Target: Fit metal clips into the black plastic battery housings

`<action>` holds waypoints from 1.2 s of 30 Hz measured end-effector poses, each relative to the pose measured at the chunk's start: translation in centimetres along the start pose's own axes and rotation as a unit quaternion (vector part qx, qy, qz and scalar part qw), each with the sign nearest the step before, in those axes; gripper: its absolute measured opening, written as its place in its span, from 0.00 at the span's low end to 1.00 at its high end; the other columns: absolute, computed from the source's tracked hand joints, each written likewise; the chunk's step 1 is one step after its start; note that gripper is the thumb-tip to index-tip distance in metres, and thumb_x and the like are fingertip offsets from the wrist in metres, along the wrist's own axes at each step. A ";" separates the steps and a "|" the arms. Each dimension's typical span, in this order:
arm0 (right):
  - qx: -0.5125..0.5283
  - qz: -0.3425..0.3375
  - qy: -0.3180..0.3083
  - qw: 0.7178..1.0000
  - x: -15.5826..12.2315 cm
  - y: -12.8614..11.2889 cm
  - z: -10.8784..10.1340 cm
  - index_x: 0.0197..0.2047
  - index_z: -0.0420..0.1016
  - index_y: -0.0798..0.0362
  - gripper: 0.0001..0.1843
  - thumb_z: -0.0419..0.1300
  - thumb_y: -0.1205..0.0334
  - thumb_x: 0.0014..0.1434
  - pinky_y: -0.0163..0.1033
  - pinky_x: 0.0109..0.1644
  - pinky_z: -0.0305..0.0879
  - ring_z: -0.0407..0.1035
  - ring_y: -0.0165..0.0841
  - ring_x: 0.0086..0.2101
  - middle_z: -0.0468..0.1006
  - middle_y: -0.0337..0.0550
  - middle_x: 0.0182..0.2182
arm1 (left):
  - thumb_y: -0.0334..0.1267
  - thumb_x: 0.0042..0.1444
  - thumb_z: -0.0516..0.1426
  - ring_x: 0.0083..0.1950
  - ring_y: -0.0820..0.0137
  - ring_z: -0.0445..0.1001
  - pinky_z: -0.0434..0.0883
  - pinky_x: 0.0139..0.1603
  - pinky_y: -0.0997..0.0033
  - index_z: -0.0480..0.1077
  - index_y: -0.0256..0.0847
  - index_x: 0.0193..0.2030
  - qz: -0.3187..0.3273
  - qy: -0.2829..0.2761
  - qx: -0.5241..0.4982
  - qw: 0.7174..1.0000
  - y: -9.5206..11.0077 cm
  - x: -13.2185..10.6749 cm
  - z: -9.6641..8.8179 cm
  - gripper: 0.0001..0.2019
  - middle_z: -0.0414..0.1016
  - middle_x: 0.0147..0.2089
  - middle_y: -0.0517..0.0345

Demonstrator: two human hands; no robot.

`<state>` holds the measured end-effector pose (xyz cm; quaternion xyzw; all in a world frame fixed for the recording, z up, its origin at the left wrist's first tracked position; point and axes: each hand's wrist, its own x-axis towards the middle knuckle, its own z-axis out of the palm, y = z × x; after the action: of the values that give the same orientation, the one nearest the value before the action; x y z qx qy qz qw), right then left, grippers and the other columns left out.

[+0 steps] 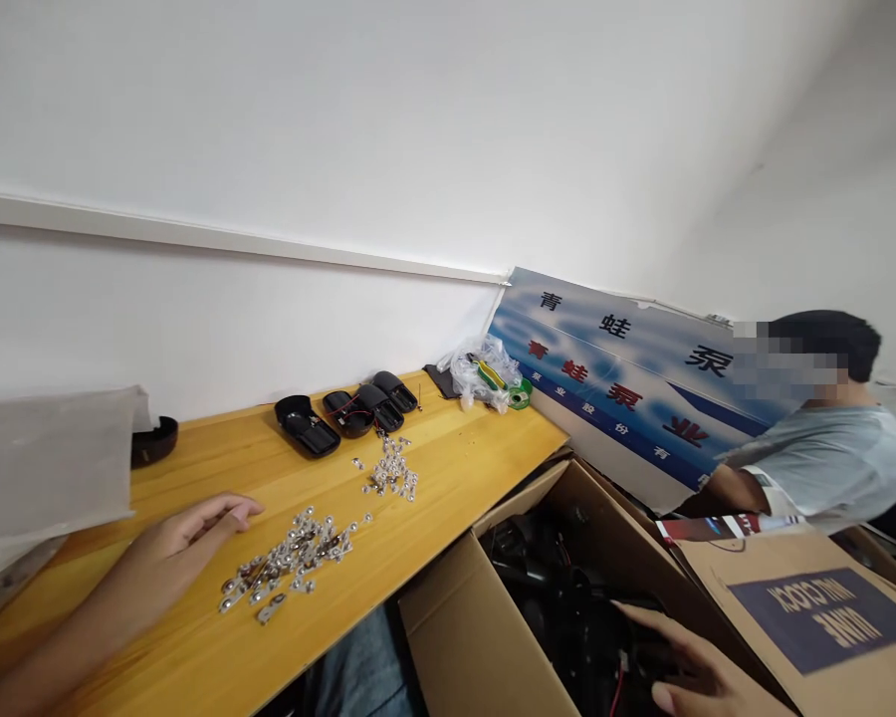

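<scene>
My left hand (194, 528) rests over the wooden table, thumb and fingertips drawn together, with nothing visible in them. Just right of it lies a loose pile of small shiny metal pieces (299, 553); a smaller pile of similar pieces (392, 473) is farther back. My right hand (691, 662) reaches into an open cardboard box (455, 607), thumb and fingers apart, at black plastic parts (545, 588). Whether its fingers touch a part, I cannot tell. A red wire (617, 687) shows among those parts.
Several black plastic housings (308, 426) stand along the table's (448, 478) wall side. Behind them are a clear plastic bag (472, 373), yellow-green pliers (491, 375) and a green spool (521, 394). A grey sheet (45, 468) covers the left. A person (843, 448) sits beyond a closed carton (866, 667).
</scene>
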<state>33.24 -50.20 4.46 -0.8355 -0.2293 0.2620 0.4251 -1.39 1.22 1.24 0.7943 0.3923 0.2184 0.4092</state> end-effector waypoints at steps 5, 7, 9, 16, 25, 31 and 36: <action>-0.041 -0.008 0.044 0.998 3.9 -2.5 -2.0 0.53 0.88 0.36 0.34 0.79 0.45 0.39 0.64 0.66 0.71 0.72 0.59 0.64 0.83 0.47 0.59 | 0.71 0.52 0.56 0.59 0.47 0.80 0.77 0.63 0.56 0.80 0.46 0.39 0.009 0.001 0.017 1.000 0.3 0.0 -0.1 0.30 0.88 0.50 0.58; -0.066 -0.034 0.081 0.994 6.5 -2.0 -1.7 0.52 0.88 0.39 0.36 0.80 0.45 0.37 0.65 0.68 0.67 0.73 0.60 0.64 0.85 0.48 0.57 | 0.71 0.52 0.56 0.59 0.47 0.80 0.77 0.61 0.59 0.81 0.47 0.39 0.008 0.004 0.021 1.000 -0.1 0.0 0.0 0.30 0.88 0.51 0.56; -0.092 -0.072 0.118 0.986 9.3 -1.7 -0.8 0.50 0.88 0.43 0.35 0.80 0.45 0.35 0.65 0.69 0.65 0.75 0.59 0.61 0.87 0.49 0.53 | 0.71 0.53 0.55 0.59 0.47 0.81 0.78 0.59 0.60 0.81 0.47 0.40 0.013 0.005 0.024 1.000 -0.6 0.1 0.1 0.30 0.88 0.52 0.54; -0.162 -0.275 0.099 0.943 18.0 -9.9 7.6 0.49 0.86 0.46 0.20 0.70 0.44 0.58 0.54 0.60 0.71 0.79 0.52 0.52 0.87 0.49 0.49 | 0.67 0.63 0.53 0.53 0.52 0.82 0.76 0.55 0.63 0.78 0.45 0.40 0.052 -0.014 0.021 0.998 -1.1 -0.2 0.2 0.27 0.86 0.48 0.53; -0.215 -0.322 -0.030 0.921 28.0 -24.6 21.8 0.68 0.71 0.56 0.34 0.65 0.47 0.65 0.48 0.68 0.63 0.69 0.49 0.64 0.73 0.61 0.66 | 0.61 0.68 0.50 0.51 0.54 0.81 0.73 0.51 0.64 0.75 0.44 0.38 0.057 -0.025 0.020 0.998 -0.4 -1.3 -0.1 0.24 0.85 0.45 0.52; -0.246 -0.342 -0.080 0.903 30.1 -26.4 26.0 0.56 0.76 0.52 0.25 0.71 0.57 0.56 0.41 0.64 0.64 0.71 0.43 0.59 0.76 0.52 0.59 | 0.57 0.69 0.51 0.48 0.57 0.80 0.73 0.49 0.65 0.76 0.45 0.40 0.060 -0.018 0.010 0.998 -0.4 -1.6 0.0 0.21 0.84 0.44 0.54; -0.238 -0.326 -0.031 0.914 30.0 -26.2 26.0 0.49 0.75 0.51 0.14 0.58 0.52 0.68 0.41 0.62 0.64 0.70 0.43 0.59 0.78 0.52 0.52 | 0.53 0.69 0.51 0.48 0.58 0.80 0.72 0.51 0.64 0.76 0.44 0.41 0.052 -0.032 0.006 0.998 0.0 -1.7 0.0 0.18 0.84 0.46 0.54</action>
<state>35.30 -2.64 5.90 -0.7822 -0.5576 0.0723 0.2683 -2.41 -0.14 1.15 0.8226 0.3383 0.2115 0.4051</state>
